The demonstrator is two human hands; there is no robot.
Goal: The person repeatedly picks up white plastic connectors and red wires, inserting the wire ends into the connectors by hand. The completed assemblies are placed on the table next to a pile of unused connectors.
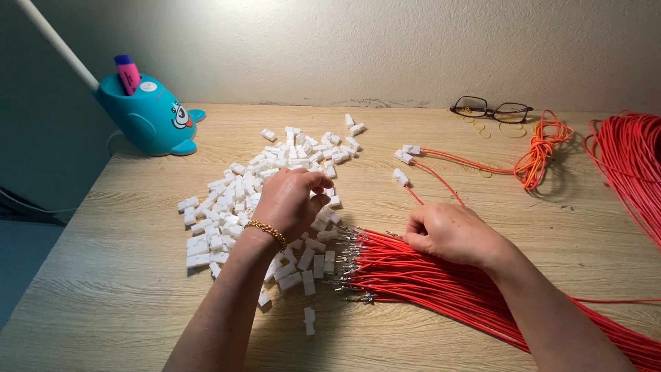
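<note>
While my left hand (289,203) hovers over the pile of white plastic connector housings (255,200), its fingers are curled in tight, pinched at the tips — on one housing, I think, though my own knuckles hide it, so I cannot tell for sure. That pile is my landmark: it spreads across the middle of the wooden desk (117,289). Just right of the pile lies the bundle of red wires (441,282), metal terminals pointing toward the housings, and my right hand (451,234) rests on top of it, fingers bent down onto the strands, picking at one rather than gripping the lot. Beyond the pile to the right, three finished leads (406,160) with housings already on trail back to an orange coil (540,148). Further right still, a pair of glasses (490,109) and a big red loop of wire (630,165). Left of the pile, a teal whale-shaped pen holder (151,116). Risks, as I judge them: my right fingers could drag two strands at once, or bent terminals could snag neighbours; my left wrist could sweep housings off the pile.
</note>
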